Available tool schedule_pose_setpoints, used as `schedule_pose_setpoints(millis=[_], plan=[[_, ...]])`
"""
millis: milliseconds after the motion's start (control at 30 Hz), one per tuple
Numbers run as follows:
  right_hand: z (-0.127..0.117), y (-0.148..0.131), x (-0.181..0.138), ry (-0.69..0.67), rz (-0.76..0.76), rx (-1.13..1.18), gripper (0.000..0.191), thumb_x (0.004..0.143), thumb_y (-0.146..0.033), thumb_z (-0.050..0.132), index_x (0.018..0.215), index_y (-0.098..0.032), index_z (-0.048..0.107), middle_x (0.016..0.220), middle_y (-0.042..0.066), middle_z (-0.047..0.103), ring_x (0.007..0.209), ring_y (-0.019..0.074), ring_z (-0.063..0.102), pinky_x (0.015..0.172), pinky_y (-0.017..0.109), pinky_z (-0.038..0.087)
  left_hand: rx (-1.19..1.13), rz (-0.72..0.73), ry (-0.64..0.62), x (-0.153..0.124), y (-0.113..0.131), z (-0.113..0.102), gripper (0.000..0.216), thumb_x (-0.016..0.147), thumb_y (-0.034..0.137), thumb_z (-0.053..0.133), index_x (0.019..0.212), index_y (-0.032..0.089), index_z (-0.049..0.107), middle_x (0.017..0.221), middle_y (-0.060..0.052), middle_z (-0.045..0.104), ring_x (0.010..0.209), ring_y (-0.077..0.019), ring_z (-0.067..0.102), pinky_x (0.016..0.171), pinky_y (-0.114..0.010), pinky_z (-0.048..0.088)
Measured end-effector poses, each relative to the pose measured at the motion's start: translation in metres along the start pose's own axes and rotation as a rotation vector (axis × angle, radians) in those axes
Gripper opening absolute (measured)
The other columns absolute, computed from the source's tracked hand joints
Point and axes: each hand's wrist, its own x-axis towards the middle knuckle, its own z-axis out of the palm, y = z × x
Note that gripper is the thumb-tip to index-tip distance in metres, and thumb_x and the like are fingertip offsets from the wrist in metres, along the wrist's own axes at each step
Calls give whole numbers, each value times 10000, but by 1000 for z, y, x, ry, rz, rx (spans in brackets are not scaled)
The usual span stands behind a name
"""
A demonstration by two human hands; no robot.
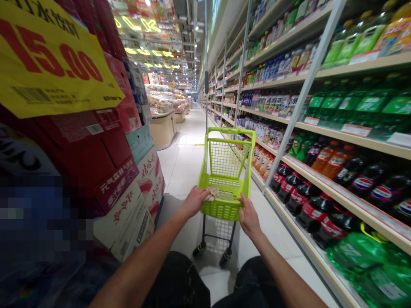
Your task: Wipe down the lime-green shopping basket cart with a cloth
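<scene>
A lime-green shopping cart (226, 171) stands in the aisle straight ahead of me. My left hand (194, 200) is closed on the near left rim of its basket, with a crumpled pale cloth or paper (212, 193) pinched against the rim. My right hand (248, 216) grips the near right rim, fingers curled over the edge. The basket looks empty apart from that scrap. My knees in dark trousers show at the bottom.
Shelves of soft-drink bottles (321, 171) run along the right. Stacked red and white cartons (105, 171) with a yellow price sign (48, 60) crowd the left. The white tiled aisle (186, 149) stretches ahead past display counters (163, 126).
</scene>
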Motion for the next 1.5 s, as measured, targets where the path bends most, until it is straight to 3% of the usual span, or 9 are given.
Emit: schedule_pose_setpoints(millis=[267, 367, 500, 567, 733, 933, 1167, 1367, 1500], plan=[[2, -1, -1, 36, 45, 40, 562, 725, -150, 361, 1286, -149, 352, 1097, 94, 595, 1050, 207, 543, 925, 447, 447, -314, 165, 148, 17, 70, 37, 348, 796, 73, 435, 1092, 197, 570, 1171, -51, 586, 1129, -164, 493, 980, -349, 397], [-3, 3, -1, 16, 33, 48, 543, 736, -158, 364, 1279, -153, 368, 1110, 96, 593, 1035, 205, 554, 916, 436, 454, -338, 161, 155, 13, 57, 35, 279, 814, 131, 459, 1051, 185, 596, 1196, -63, 568, 1160, -185, 469, 1011, -379, 368], [1, 0, -2, 50, 33, 91, 522, 774, -181, 361, 1295, -146, 348, 1019, 84, 635, 1025, 202, 563, 919, 445, 446, -258, -71, 234, 1, 24, 27, 281, 827, 121, 415, 1039, 162, 595, 1213, -81, 553, 1189, -205, 447, 1028, -433, 346], [5, -3, -1, 76, 56, 100, 514, 792, -205, 357, 1301, -137, 337, 1034, 99, 627, 1016, 202, 572, 912, 441, 452, -214, -62, 255, 3, 33, 36, 285, 831, 106, 397, 1040, 130, 590, 1222, -116, 543, 1198, -216, 443, 1021, -421, 363], [4, -2, 0, 42, 92, 92, 480, 842, -279, 341, 1299, -134, 342, 1087, 125, 610, 1009, 200, 590, 885, 416, 478, -155, 217, 247, 18, 74, 65, 289, 850, 149, 419, 1113, 139, 538, 1261, -120, 516, 1243, -212, 398, 1030, -395, 367], [-1, 1, -2, 80, 86, 77, 472, 860, -280, 332, 1315, -156, 326, 1028, 92, 642, 1000, 186, 598, 890, 405, 475, -84, 109, 376, -1, 18, 53, 266, 866, 151, 380, 1070, 147, 553, 1233, -134, 535, 1255, -220, 385, 1005, -445, 390], [1, -4, -2, 65, 69, 60, 465, 860, -287, 343, 1301, -141, 349, 1037, 102, 636, 987, 194, 596, 880, 410, 476, -94, 271, 263, 7, 60, 65, 303, 860, 137, 397, 1140, 141, 514, 1294, -123, 489, 1286, -207, 334, 1030, -404, 372], [0, -7, -2, 79, 62, 38, 456, 861, -264, 336, 1304, -154, 341, 1005, 94, 639, 980, 188, 593, 883, 412, 471, -178, -89, 289, -6, 20, 42, 277, 838, 103, 419, 1071, 141, 564, 1286, -125, 495, 1287, -219, 336, 1067, -427, 316], [5, -11, -1, 82, 43, 21, 456, 855, -277, 347, 1294, -156, 351, 1002, 100, 622, 965, 195, 587, 878, 430, 472, -194, 110, 225, 3, 55, 57, 288, 852, 127, 412, 1112, 143, 537, 1302, -121, 479, 1290, -214, 329, 1064, -414, 320]])
